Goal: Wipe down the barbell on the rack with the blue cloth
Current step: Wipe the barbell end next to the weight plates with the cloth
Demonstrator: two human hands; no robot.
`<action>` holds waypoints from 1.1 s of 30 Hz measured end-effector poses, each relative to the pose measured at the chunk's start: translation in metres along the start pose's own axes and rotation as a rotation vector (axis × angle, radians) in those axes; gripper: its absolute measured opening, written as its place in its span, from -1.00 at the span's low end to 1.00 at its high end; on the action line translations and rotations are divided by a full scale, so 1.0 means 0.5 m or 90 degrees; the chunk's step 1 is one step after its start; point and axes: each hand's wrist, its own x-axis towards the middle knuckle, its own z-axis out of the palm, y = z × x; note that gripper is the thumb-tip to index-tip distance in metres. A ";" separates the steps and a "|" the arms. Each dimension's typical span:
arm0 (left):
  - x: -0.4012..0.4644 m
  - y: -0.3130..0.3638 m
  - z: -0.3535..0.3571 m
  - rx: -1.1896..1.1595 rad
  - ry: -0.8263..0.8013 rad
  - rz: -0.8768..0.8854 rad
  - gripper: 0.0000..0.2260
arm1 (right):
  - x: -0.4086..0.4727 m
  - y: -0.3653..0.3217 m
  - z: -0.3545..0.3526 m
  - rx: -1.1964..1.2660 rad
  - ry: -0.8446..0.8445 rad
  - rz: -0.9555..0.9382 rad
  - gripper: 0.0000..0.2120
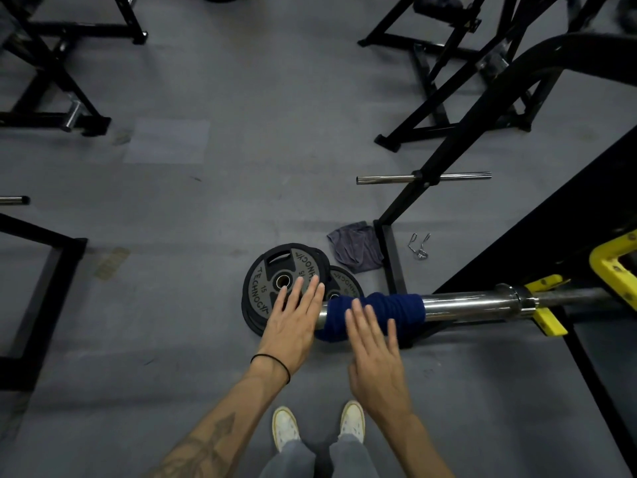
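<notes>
Head view, looking down at gym floor. Barbell lies horizontal on the rack, chrome sleeve end pointing left, shaft resting in a yellow bar holder at right. Blue cloth is wrapped round the outer end of the sleeve, bunched in folds; bare chrome shows between cloth and collar. Left hand: fingers straight and spread, holding nothing, at the tip of the sleeve just left of the cloth; contact with the bar end cannot be judged. Black band on the left wrist, tattoo on the forearm. Right hand: fingers straight, slightly spread, fingertips overlapping the near side of the cloth; whether they touch it or hover over it cannot be told. Neither hand grips anything. On the floor beyond the hands: stacked black weight plates, one marked 15; a crumpled grey cloth beside the rack foot; a spring collar clip right of that foot. White shoes at the lower edge
</notes>
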 end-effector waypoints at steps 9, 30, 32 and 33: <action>0.049 0.006 -0.055 0.003 -0.153 -0.040 -0.06 | 0.027 -0.020 -0.017 -0.024 -0.023 -0.020 0.05; -0.004 0.041 -0.018 -0.093 -0.078 -0.003 -0.15 | 0.005 0.007 -0.015 0.033 -0.006 0.119 0.07; -0.005 0.044 -0.017 -0.110 -0.093 -0.020 -0.16 | 0.003 -0.021 -0.002 0.040 -0.013 0.087 0.05; -0.006 0.046 -0.017 -0.116 -0.093 -0.027 -0.17 | -0.001 -0.028 0.003 0.026 -0.015 0.038 0.05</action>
